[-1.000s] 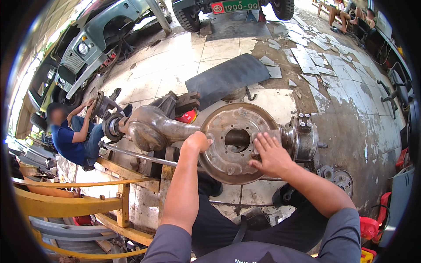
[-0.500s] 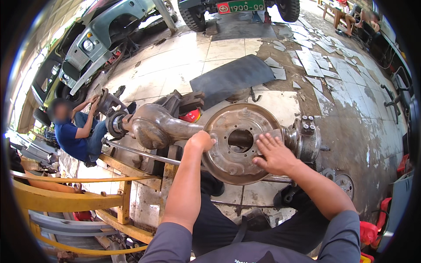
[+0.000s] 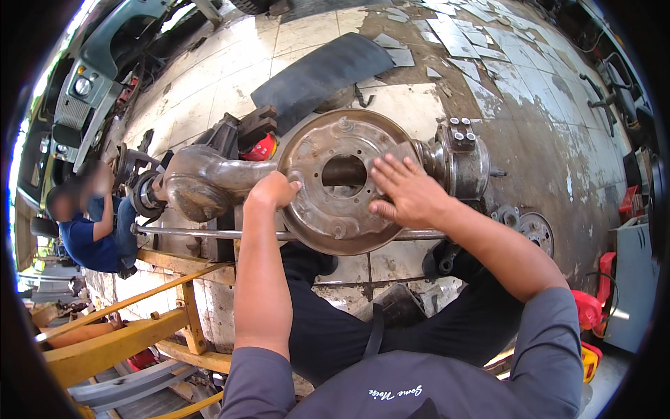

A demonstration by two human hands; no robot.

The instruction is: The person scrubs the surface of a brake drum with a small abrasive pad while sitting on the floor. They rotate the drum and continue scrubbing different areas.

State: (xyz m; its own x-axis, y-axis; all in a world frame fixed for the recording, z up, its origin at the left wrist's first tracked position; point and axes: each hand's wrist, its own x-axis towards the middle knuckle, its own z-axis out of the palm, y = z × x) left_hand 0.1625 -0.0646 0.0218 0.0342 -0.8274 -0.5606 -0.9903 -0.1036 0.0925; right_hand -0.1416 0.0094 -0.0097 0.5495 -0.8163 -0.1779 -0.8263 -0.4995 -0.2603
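Observation:
A round, brown-stained metal brake backing plate (image 3: 342,234) with a central hole stands in front of me, tilted up. My left hand (image 3: 272,190) is closed on its left edge, thumb on the face. On the plate's right side my right hand (image 3: 412,187) lies flat with fingers spread. A small grey-brown flat piece (image 3: 403,149) shows past its fingertips; its kind is unclear. Left of the plate is the bulging axle housing (image 3: 199,183). To the right sits a steel hub-like end (image 3: 467,164) with studs on a block.
A long metal rod (image 3: 192,231) runs below the axle. Yellow metal frames (image 3: 118,342) stand at lower left. Another person (image 3: 91,223) crouches at far left by the axle's other end. A dark curved panel (image 3: 324,80) lies beyond, near broken tiles (image 3: 453,35). A grey cabinet (image 3: 631,279) stands right.
The view has shifted, so the plate and axle appear farther left and higher. Both hands keep their places on the plate, the right one still flat. The other person's arms have risen.

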